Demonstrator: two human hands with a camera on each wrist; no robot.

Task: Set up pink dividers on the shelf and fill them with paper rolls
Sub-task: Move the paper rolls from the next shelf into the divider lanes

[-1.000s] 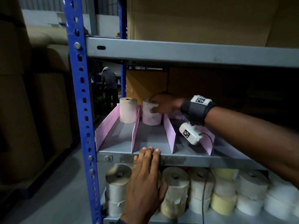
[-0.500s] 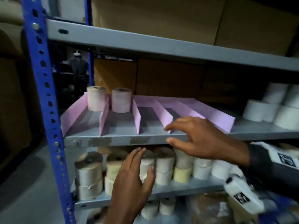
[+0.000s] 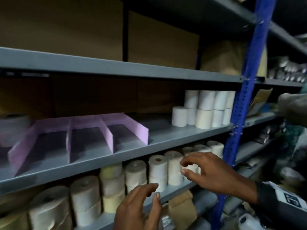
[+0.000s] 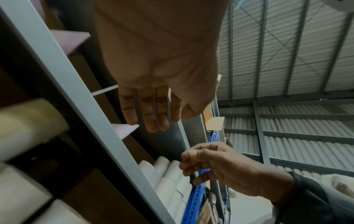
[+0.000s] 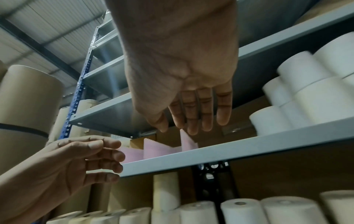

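Pink dividers (image 3: 108, 130) stand in a row on the grey middle shelf (image 3: 149, 150), and their right-hand bays hold nothing. One blurred roll (image 3: 13, 127) sits in a bay at the far left. Beige and white paper rolls (image 3: 157, 170) fill the lower shelf. My right hand (image 3: 184, 167) hovers in front of these rolls with its fingers loosely curled, holding nothing. My left hand (image 3: 149, 193) is lower and to the left, spread and holding nothing. In the wrist views my left hand (image 4: 153, 106) and right hand (image 5: 191, 113) both show bare palms below the shelf edge.
A stack of white rolls (image 3: 206, 108) stands at the right end of the middle shelf. A blue perforated upright (image 3: 240, 105) bounds the bay on the right, with cluttered shelves beyond. Brown cartons (image 3: 83, 30) sit on the shelf above.
The view has swung right along the rack. My right hand has dropped from the middle shelf's edge to the lower rolls. My left hand stays low in front of them.
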